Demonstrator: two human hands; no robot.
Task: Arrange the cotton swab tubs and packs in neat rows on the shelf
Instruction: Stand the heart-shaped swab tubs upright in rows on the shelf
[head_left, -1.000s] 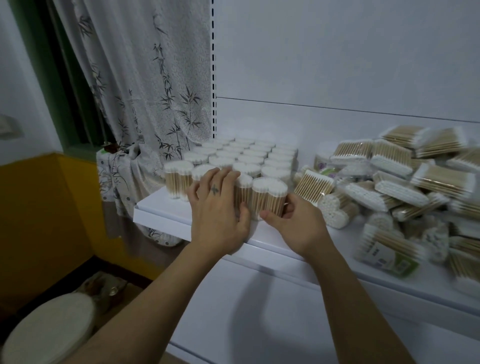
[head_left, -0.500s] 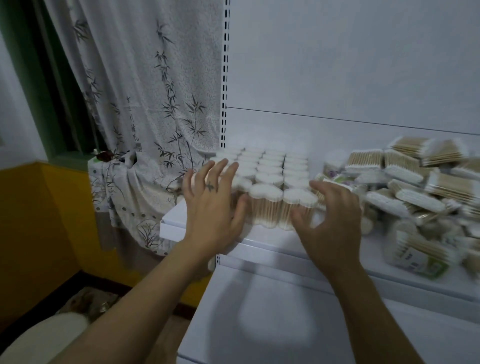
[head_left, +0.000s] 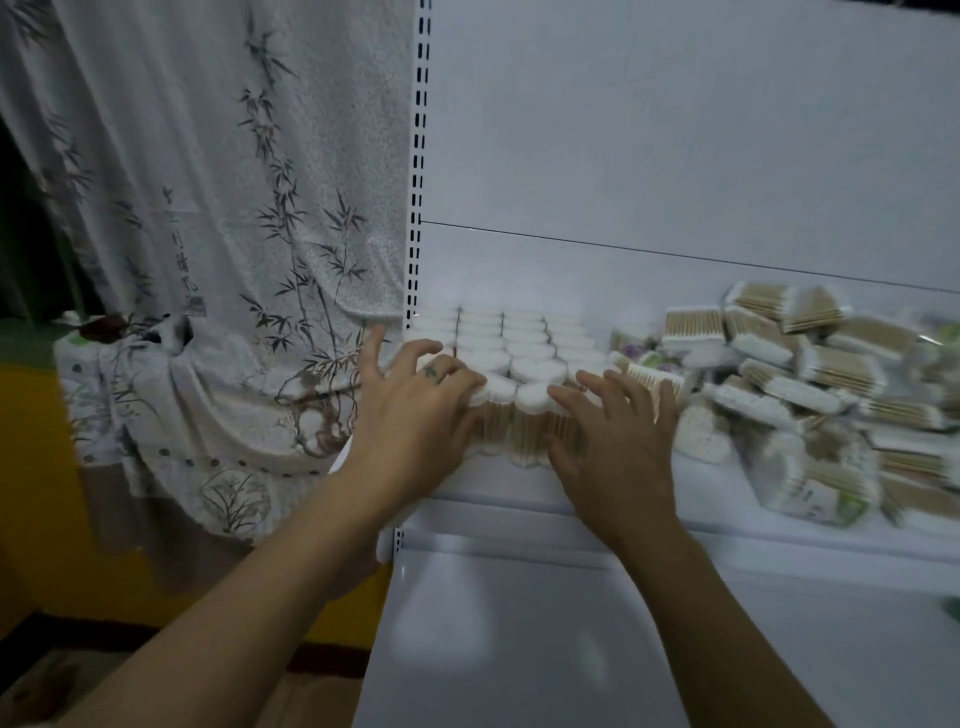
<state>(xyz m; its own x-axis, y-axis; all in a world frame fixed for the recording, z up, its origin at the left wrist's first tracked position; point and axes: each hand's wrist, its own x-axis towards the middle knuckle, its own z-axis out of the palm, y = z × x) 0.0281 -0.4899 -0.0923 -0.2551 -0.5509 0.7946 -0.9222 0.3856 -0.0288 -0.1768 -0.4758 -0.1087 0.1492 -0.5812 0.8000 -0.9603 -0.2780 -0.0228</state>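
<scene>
Left hand and right hand reach forward, fingers spread.

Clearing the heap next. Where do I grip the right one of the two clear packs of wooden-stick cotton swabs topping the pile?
Probably from above, across the stick-filled middle of the right top pack: it lies uncovered, and other packs crowd its sides.

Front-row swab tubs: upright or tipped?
Upright: front-row tubs stand on the shelf, white swab tips facing up, sticks vertical, level with the rows behind.
</scene>
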